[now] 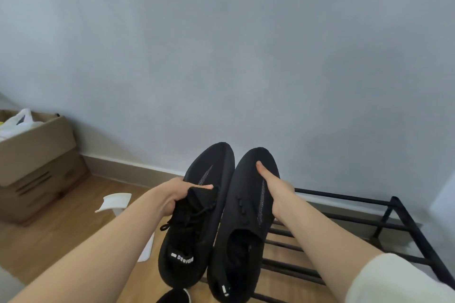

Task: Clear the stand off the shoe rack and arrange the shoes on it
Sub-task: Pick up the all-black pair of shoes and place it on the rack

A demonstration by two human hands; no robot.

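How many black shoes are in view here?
3. One shoe is gripped at its tongue by the left hand; a second is held by the right hand, over the rack. Part of a third shows at the bottom edge; more may be hidden.

White capital letters reading "DESIGN" run across the inside heel lining of the left black knit lace-up sneaker, with a small white rectangular tag just to the left of the word; whatever is printed on that tag is too small to read. The last letter sits at the edge of the lining and is only partly visible. On the black knit sneaker just right of that one, a small white label marks the black heel pull tab, and its print is too blurred to make out. No other text, number or brand mark is legible.
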